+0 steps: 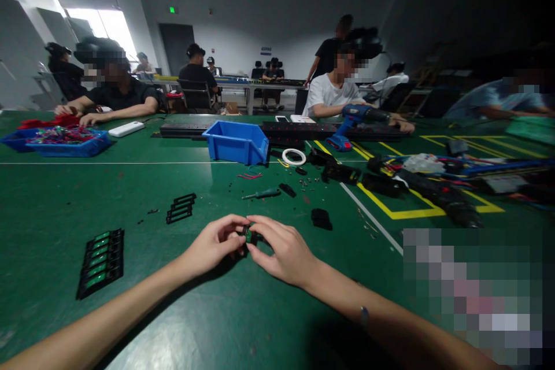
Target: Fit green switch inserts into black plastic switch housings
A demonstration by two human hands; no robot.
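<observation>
Between my two hands is a small black piece with a green circuit board [248, 235], partly covered by fingers. My left hand [219, 243] pinches it from the left, thumb at its lower edge. From the other side, the fingertips of my right hand [284, 248] close on its top and right edge. To the left lies a row of black housings with green boards [99, 260], set side by side. A stack of thin black frames [181, 208] rests farther off, beyond my left hand. Right of my right hand sits a small black block [321, 218].
Beyond my hands lie a screwdriver [262, 193], a white ring [293, 156] and a blue bin [236, 143]. A cordless drill [347, 127] stands at the back right, with cables [468, 167] beside it. Wire-filled blue trays [69, 141] are far left. People sit across the green table [173, 335].
</observation>
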